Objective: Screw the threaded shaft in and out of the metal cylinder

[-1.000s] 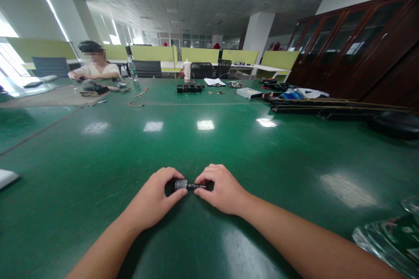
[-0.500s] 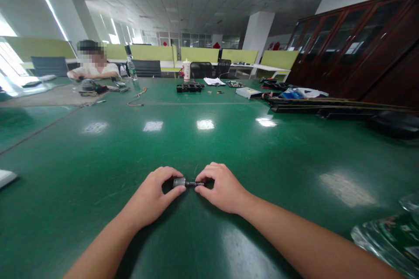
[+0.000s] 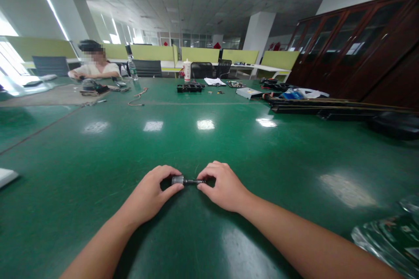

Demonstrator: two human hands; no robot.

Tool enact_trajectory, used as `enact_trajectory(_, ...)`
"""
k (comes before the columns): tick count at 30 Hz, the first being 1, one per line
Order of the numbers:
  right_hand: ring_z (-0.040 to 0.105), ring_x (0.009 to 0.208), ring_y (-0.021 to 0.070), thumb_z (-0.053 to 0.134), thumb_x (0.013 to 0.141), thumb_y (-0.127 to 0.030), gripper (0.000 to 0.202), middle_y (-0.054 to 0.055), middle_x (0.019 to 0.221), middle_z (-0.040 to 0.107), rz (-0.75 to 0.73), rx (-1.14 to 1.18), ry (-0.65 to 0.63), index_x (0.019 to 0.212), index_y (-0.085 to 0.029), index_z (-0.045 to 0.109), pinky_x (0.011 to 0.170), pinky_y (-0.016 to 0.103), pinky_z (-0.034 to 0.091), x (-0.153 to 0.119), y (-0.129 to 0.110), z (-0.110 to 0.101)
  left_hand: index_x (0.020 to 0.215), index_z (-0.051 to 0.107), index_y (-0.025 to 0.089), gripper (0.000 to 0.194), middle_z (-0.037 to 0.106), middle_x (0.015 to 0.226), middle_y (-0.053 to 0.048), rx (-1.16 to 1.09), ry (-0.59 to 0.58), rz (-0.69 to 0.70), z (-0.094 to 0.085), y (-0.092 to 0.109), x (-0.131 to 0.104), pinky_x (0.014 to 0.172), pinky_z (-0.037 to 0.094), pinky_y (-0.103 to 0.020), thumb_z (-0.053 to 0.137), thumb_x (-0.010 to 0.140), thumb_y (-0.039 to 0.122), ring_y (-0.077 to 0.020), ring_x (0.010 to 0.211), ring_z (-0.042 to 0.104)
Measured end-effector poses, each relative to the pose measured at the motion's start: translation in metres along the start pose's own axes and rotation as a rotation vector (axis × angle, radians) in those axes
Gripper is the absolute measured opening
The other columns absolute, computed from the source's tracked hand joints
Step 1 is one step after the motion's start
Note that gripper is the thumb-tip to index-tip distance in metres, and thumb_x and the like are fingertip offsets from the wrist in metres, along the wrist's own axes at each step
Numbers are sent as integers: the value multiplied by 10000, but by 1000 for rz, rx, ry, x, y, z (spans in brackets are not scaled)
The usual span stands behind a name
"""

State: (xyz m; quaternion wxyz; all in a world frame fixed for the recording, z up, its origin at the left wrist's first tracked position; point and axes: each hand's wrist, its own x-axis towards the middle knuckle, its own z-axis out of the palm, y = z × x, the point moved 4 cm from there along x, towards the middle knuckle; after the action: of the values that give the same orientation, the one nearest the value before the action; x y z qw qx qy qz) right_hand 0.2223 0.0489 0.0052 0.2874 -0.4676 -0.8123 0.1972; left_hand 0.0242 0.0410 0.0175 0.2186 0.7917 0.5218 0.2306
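My left hand [image 3: 149, 196] pinches the thick grey cylinder end of a small metal shaft part [image 3: 190, 182] between thumb and fingers. At the thin dark end of the same part, the thumb and fingertips of my right hand [image 3: 225, 187] are closed. The part lies level from left to right, at or just above the green table top [image 3: 203, 150]; I cannot tell whether it touches. Its dark middle rod shows between the hands, while the fingertips partly cover both ends. Its exact kind is not clear.
A clear plastic bottle [image 3: 386, 244] is close by my right forearm. Long dark bars [image 3: 327, 107] and a white box [image 3: 248, 93] lie at the right. A black frame-like part [image 3: 190, 88] sits farther back. Across the table at left, a person [image 3: 94, 67] sits behind tools.
My hands have drawn slightly apart, the left one a little leftward and the right a little rightward. More of the dark rod shows between them.
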Motion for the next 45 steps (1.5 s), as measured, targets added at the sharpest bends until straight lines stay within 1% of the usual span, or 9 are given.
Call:
enact_trajectory(6,574,828,179,715,752,-218,49,3,810,692,105,-80,52,798,-234,722,776,328,367,3,10,-5,1028,671,243,230,697,1010,-32,30,37,-29,-5,-10,-1,868,480,-360,626,861,395,-240,953,627)
enact_trajectory(9,579,830,175,721,753,-239,51,-5,808,689,111,-79,52,803,-246,729,782,325,366,4,12,-5,1025,672,249,225,699,1008,-25,32,39,-40,-5,-13,-1,864,481,-358,626,861,396,-239,951,630)
enact_trajectory(17,583,826,165,737,755,-240,83,-12,816,691,61,-37,28,834,-265,741,786,317,371,5,10,-1,1018,673,245,222,701,1004,-24,10,41,-33,-6,-11,-1,864,481,-355,627,858,393,-234,951,631)
enact_trajectory(24,590,821,164,737,760,-210,106,1,837,704,19,25,21,861,-243,741,774,312,396,5,10,1,993,679,242,203,701,970,-21,-4,27,-39,-3,-5,0,842,470,-359,638,850,380,-233,919,628)
enact_trajectory(31,601,784,139,741,721,-110,267,-18,828,703,-78,165,-33,957,-230,708,779,296,417,2,-3,7,955,649,223,202,680,932,-7,-74,-13,22,7,9,-4,789,465,-312,705,762,244,-205,873,615)
enact_trajectory(35,598,774,141,728,746,-133,190,-11,819,698,-78,170,-42,913,-219,704,756,292,413,1,-4,8,947,649,220,233,674,913,-1,-76,-14,10,7,10,-5,781,463,-306,735,731,239,-202,863,612)
enact_trajectory(39,592,793,147,707,779,-149,123,-15,826,706,-119,139,-50,880,-218,700,780,308,394,1,-5,7,932,666,210,160,678,895,-13,-111,-44,38,4,14,-4,774,471,-300,661,825,329,-194,846,618)
enact_trajectory(41,593,795,147,701,789,-157,112,-14,831,708,-131,137,-55,883,-217,700,784,309,392,1,-5,7,928,674,210,154,681,890,-15,-129,-53,44,3,14,-4,776,475,-294,619,860,337,-188,845,623)
enact_trajectory(45,600,825,154,693,807,-170,114,-8,861,716,-143,130,-63,909,-218,704,816,323,388,1,-6,8,924,676,210,150,687,885,-9,-134,-55,23,4,12,-3,772,478,-289,661,819,316,-186,835,628)
